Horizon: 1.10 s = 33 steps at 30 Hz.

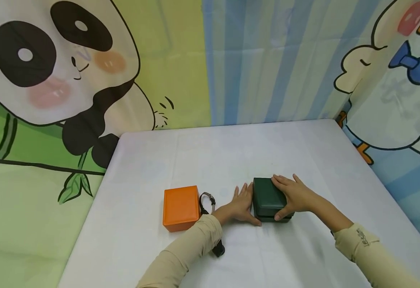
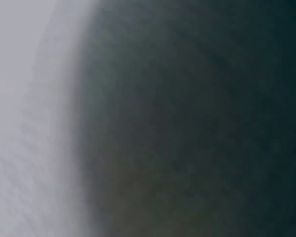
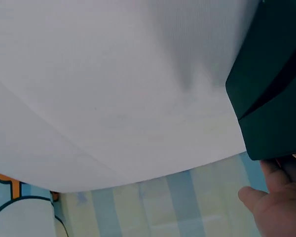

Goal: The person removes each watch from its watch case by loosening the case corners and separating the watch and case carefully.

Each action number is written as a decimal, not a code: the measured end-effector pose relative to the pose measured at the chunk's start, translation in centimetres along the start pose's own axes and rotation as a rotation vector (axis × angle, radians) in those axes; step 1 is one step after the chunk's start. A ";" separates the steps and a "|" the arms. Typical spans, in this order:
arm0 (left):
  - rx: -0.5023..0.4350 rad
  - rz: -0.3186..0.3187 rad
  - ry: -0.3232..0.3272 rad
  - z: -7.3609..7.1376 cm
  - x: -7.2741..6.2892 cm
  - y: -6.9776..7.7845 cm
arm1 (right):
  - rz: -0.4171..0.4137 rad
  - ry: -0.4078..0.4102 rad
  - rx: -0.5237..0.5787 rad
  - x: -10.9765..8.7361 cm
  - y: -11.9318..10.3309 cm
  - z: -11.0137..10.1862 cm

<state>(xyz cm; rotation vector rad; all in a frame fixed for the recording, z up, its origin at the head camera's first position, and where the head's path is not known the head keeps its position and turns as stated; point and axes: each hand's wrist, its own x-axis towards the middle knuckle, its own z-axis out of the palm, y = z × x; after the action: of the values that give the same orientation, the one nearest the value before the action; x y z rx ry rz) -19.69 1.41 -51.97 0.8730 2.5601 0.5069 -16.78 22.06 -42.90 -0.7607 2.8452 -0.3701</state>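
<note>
A dark green box point(image 1: 267, 194) stands on the white table between my two hands. A dark gap runs between its lid and base, and in the right wrist view the gap on the box point(image 3: 281, 108) widens to one side. My left hand point(image 1: 240, 206) rests against the box's left side, fingers straight and thumb towards the near edge. My right hand point(image 1: 296, 197) grips the lid from the right, thumb at the near edge and fingers over the far part of the top. The left wrist view is a dark, greenish blur.
An orange box point(image 1: 181, 206) stands left of my left forearm. Beside it lies a black strap with a metal buckle point(image 1: 207, 200), partly hidden by the sleeve; a small black piece point(image 1: 218, 249) shows below the sleeve. Printed curtains hang behind the white table point(image 1: 202, 156).
</note>
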 end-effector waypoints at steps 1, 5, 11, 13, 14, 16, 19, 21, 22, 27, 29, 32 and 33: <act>-0.002 0.000 -0.004 -0.1 0.0 0.0 | -0.003 -0.016 0.014 0.2 0.1 -0.3; -0.007 0.008 -0.026 0.1 -0.2 -0.1 | 0.004 -0.110 0.076 0.7 0.4 -1.1; -0.011 0.010 -0.032 0.4 -0.4 -0.1 | 0.011 -0.248 0.189 1.6 1.0 -2.2; -0.007 0.009 -0.031 0.3 -0.4 -0.2 | 0.027 -0.293 0.216 2.2 1.2 -2.8; -0.002 0.008 -0.030 0.2 -0.4 -0.2 | 0.042 -0.319 0.230 2.5 1.2 -3.1; 0.018 0.009 -0.024 0.1 -0.4 -0.2 | 0.075 -0.374 0.244 3.0 1.4 -3.8; 0.051 0.017 -0.011 -0.1 -0.4 -0.2 | 0.116 -0.468 0.265 4.0 1.8 -4.8; 0.064 0.020 -0.003 -0.1 -0.5 -0.1 | 0.138 -0.530 0.282 4.7 2.3 -5.2; 0.069 0.020 0.000 0.0 -0.5 -0.1 | 0.147 -0.557 0.289 5.0 2.5 -5.4; 0.084 0.011 0.015 0.4 -0.5 0.0 | 0.169 -0.640 0.382 6.1 3.9 -5.8; 0.086 0.006 0.017 0.5 -0.5 -0.1 | 0.182 -0.631 0.472 6.3 4.6 -5.8; 0.078 -0.002 0.015 0.5 -0.4 -0.1 | 0.211 -0.584 0.613 6.6 5.4 -5.9; 0.074 -0.005 0.014 0.4 -0.4 -0.1 | 0.222 -0.570 0.658 6.7 5.6 -6.0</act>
<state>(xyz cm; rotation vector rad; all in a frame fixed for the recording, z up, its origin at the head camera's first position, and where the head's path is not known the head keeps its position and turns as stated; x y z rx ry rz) -19.27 1.17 -52.28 0.8909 2.6074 0.4202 -26.46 24.52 -39.43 -0.3335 2.0516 -0.8359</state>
